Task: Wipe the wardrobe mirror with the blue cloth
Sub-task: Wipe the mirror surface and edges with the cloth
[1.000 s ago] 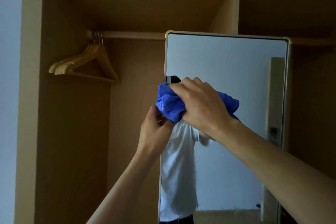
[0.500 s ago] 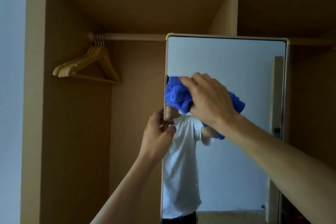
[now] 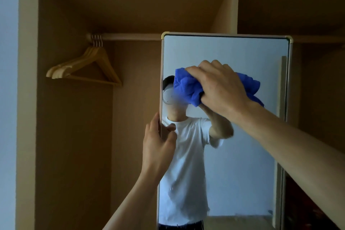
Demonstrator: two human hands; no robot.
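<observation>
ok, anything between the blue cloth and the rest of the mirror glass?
Nothing visible apart from the left hand, which grips the left edge of the mirror below the blue cloth, thumb lying on the glass there. The right hand holds the cloth against the upper glass.

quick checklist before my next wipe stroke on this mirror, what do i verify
1. Hold: the right hand grips the blue cloth, ok.
2. Contact: the blue cloth is pressed on the mirror glass, ok as far as it shows.
3. Steadying: the left hand pinches the mirror's left edge, ok.
4. Clearance: the wooden hangers hang apart from the mirror, ok.
5. Lower glass free of streaks: cannot tell, faint specks show.
</observation>
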